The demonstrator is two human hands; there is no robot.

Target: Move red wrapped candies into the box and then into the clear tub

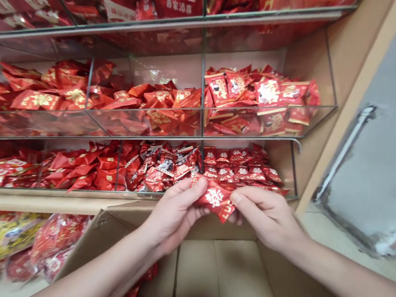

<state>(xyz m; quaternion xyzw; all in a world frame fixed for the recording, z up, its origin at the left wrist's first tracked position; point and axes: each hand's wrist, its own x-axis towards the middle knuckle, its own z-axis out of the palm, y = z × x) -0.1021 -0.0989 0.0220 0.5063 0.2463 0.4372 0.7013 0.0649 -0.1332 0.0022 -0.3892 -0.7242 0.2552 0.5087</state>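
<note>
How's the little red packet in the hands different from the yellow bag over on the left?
The red packet has white print, but the yellow bag has dark markings. The red packet is smaller than the yellow bag. The left hand and right hand hold the red packet, while neither touches the yellow bag. Both have printed wrapping.

A small red packet (pixel 214 199), its glossy wrapper creased and printed with a pale, silvery-white design and pale lettering near its edges, partly covered, is held in the air between the fingers of the left hand (pixel 177 208) and the right hand (pixel 268 213). Its printed face is turned up toward the camera, and it sits at a slant, one corner pointing down, with its upper left and right edges pinched under the thumbs.
</note>
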